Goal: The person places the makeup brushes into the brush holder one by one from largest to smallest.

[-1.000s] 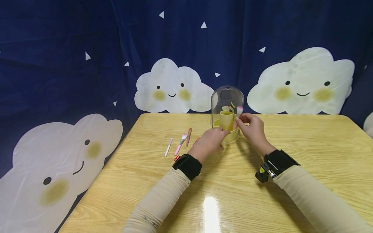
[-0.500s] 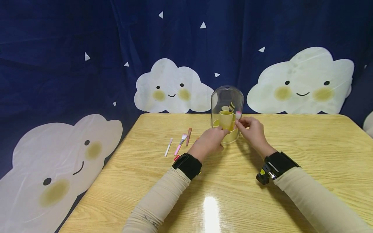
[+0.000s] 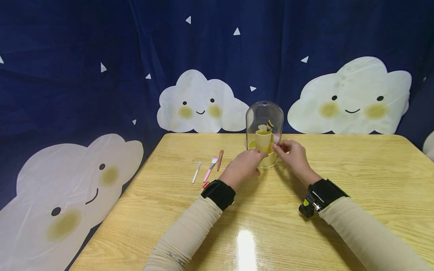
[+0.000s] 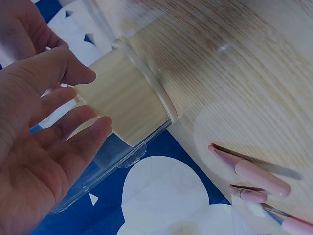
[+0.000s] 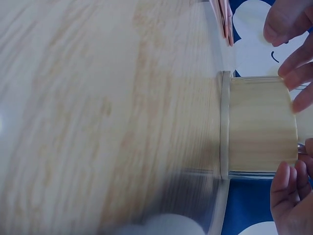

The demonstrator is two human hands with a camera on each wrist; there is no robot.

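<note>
My right hand (image 3: 292,153) pinches a makeup brush with pink-and-white bristles (image 3: 276,137), upright at the right side of a yellow brush holder (image 3: 269,160). Its metal ferrule shows beside my right fingertips in the right wrist view; the handle's lower end is hidden. The holder has a taller cup (image 3: 263,140) in the middle and a clear domed cover (image 3: 264,111) around its back. My left hand (image 4: 44,122) reaches to the holder's front rim. Its fingers are loosely bent and spread, some fingertips touching the rim, with the thumb apart from them.
Left of the holder on the wooden table (image 3: 257,233) lie a white brush (image 3: 196,173), a pink brush (image 3: 210,169) and a brown-tipped brush (image 3: 220,160). Another is mostly hidden behind my left hand. A blue curtain (image 3: 217,37) with clouds stands behind.
The right hand has lowered the makeup brush into the right side of the holder, so its bristles sit lower than before. My left hand has stayed in place.
</note>
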